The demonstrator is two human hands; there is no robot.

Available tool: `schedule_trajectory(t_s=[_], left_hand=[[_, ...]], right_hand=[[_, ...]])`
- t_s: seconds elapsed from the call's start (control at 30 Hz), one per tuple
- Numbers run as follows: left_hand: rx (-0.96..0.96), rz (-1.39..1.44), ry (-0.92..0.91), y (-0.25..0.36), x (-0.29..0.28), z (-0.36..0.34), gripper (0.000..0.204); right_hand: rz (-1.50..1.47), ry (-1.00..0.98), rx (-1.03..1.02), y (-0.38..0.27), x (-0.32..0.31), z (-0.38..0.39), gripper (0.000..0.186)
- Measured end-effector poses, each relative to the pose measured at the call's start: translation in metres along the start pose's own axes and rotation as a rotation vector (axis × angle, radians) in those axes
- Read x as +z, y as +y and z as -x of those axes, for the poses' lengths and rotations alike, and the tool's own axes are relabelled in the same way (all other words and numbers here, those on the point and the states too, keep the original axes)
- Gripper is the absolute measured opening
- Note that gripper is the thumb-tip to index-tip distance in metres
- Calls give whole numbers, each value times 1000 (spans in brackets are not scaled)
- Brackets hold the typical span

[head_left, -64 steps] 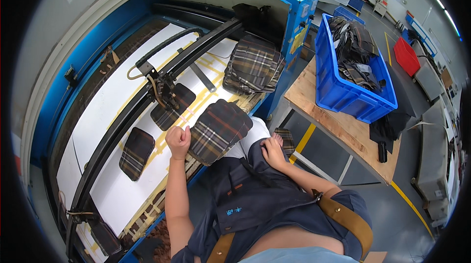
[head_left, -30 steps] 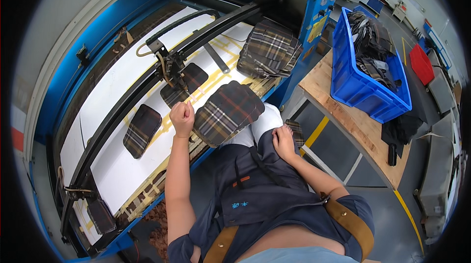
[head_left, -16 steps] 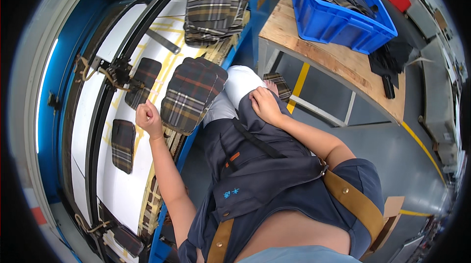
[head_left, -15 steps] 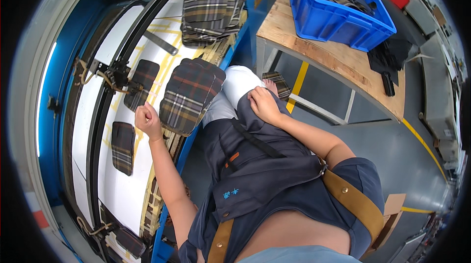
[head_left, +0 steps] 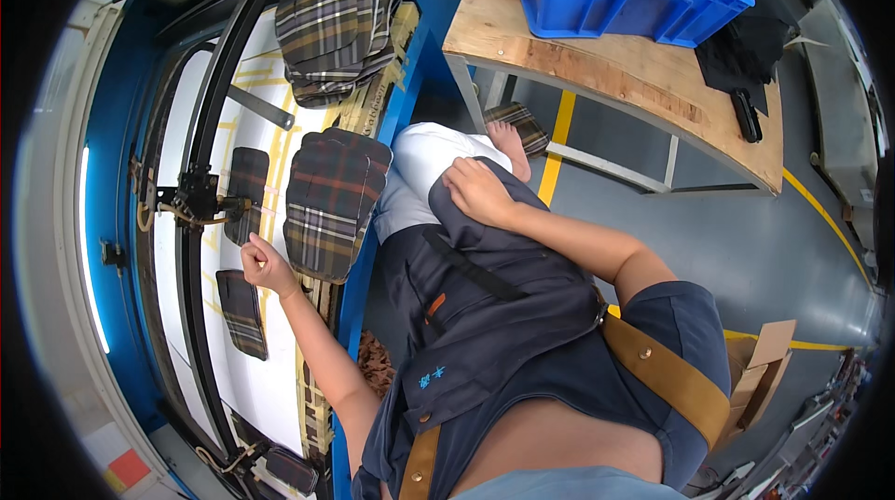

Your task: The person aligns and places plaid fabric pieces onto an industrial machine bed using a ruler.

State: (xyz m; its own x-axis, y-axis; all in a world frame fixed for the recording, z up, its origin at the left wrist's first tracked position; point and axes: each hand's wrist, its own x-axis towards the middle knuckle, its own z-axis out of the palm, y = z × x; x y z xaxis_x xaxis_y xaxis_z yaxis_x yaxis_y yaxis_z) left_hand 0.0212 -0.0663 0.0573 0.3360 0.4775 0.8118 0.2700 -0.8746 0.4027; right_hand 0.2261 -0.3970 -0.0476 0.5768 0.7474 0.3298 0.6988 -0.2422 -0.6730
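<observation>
My left hand (head_left: 268,266) is curled into a loose fist over the white machine bed, with nothing visible in it. It is just below a dark plaid fabric piece (head_left: 249,172), over which the black cutting-machine head (head_left: 198,192) hangs. A second plaid piece (head_left: 241,314) lies flat just nearer to me. Beside my left hand, a stack of rounded plaid panels (head_left: 337,197) sits at the bed's right edge. My right hand (head_left: 478,192) rests on my dark apron over my thigh, fingers laid out and holding nothing.
A taller plaid stack (head_left: 337,29) lies at the bed's far end, past a flat metal bar (head_left: 262,108). To the right, a wooden table (head_left: 597,81) carries a blue crate (head_left: 643,1) and black material (head_left: 741,57). Black rails (head_left: 216,90) run along the bed.
The view has shifted, so the bed and table appear displaced. Both hands keep nearly the same pose. More of my bare foot shows by the plaid piece on the floor.
</observation>
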Motion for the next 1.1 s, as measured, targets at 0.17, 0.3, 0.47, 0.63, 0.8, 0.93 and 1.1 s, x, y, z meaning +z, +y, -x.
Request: schedule_trajectory(t_s=[0.17,0.3,0.47,0.63,0.8,0.93,1.1], left_hand=[[-17,-71,-11,2,2,-3,46],[-48,-110,-7,-1,2,-2,45],[-50,-141,-13,-5,2,-1,45],[-84,-122,-12,-4,4,0,45],[-102,-117,-18,-3,5,-2,45],[-89,-149,-18,-7,4,-1,46],[-109,-152,-5,-7,5,-2,46]], right_hand=[[-14,-8,16,5,4,-5,12],[-28,-26,37,8,7,-7,10],[-32,-37,44,10,9,-10,11],[-40,-35,42,13,11,-14,11],[-51,-33,38,13,10,-17,12],[-85,-36,61,14,13,-17,12],[-99,-51,75,14,13,-18,12]])
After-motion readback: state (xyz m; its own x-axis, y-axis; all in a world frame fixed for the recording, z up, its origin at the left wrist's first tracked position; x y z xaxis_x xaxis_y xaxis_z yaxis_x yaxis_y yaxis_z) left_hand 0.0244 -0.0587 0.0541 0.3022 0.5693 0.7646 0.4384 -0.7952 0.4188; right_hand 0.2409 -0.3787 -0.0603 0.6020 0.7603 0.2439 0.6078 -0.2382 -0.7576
